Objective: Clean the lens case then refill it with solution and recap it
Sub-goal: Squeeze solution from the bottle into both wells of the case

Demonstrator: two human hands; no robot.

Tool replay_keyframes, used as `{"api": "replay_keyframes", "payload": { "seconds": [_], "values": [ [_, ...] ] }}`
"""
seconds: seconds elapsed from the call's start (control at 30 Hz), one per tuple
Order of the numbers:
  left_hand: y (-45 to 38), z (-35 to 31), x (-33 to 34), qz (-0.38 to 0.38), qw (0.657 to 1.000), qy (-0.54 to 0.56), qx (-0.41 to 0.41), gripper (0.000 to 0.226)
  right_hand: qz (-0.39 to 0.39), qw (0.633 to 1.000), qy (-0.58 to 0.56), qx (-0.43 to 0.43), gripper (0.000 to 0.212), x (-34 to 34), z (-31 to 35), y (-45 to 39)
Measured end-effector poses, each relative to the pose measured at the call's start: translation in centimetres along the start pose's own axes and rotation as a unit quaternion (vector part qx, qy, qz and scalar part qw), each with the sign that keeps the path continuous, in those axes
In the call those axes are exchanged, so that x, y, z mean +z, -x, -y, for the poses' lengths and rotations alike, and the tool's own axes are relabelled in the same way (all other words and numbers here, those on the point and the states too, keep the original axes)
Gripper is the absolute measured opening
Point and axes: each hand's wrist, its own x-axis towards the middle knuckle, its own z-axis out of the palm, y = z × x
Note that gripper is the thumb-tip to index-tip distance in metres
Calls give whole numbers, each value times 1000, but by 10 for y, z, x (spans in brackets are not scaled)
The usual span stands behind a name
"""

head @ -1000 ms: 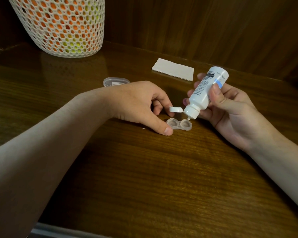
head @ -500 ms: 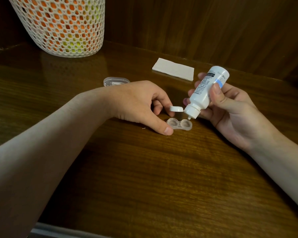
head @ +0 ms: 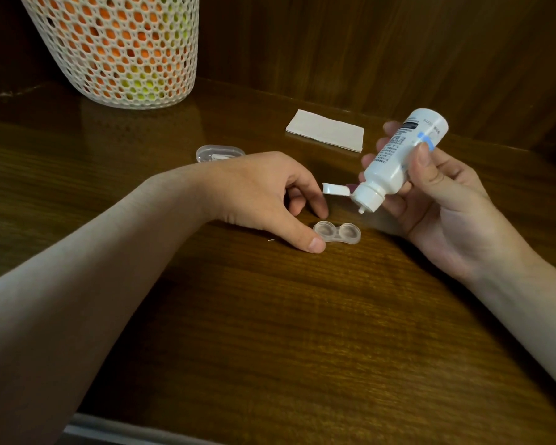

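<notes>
A clear two-well lens case (head: 337,232) lies uncapped on the wooden table (head: 270,332). My left hand (head: 260,194) pinches its left end between thumb and a fingertip. My right hand (head: 437,200) grips a white solution bottle (head: 395,159), tilted nozzle-down. The bottle's flip cap (head: 334,188) hangs open. The nozzle hovers a little above and to the right of the case's right well, not touching it.
A folded white tissue (head: 326,130) lies at the back by the wooden wall. A small clear plastic box (head: 217,153) sits behind my left wrist. A white mesh basket (head: 116,49) stands at the back left. The table's front edge runs along the bottom left.
The bottle has lifted and moved slightly right, so its nozzle is now higher above the case. My left hand has stayed on the case.
</notes>
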Motion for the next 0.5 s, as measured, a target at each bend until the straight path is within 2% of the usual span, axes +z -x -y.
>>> {"api": "replay_keyframes", "payload": {
  "seconds": [0.2, 0.33, 0.5],
  "values": [
    [0, 0, 0, 1, 1000, -6, -4, 38, -34, 999, 10, -23, 56, 15, -7, 4],
    [-1, -1, 0, -6, 1000, -29, -3, 27, -42, 998, 30, -19, 55, 19, -11, 6],
    [-1, -2, 0, -11, 999, -45, -5, 36, -46, 998, 44, -12, 50, 19, -14, 6]
  ]
}}
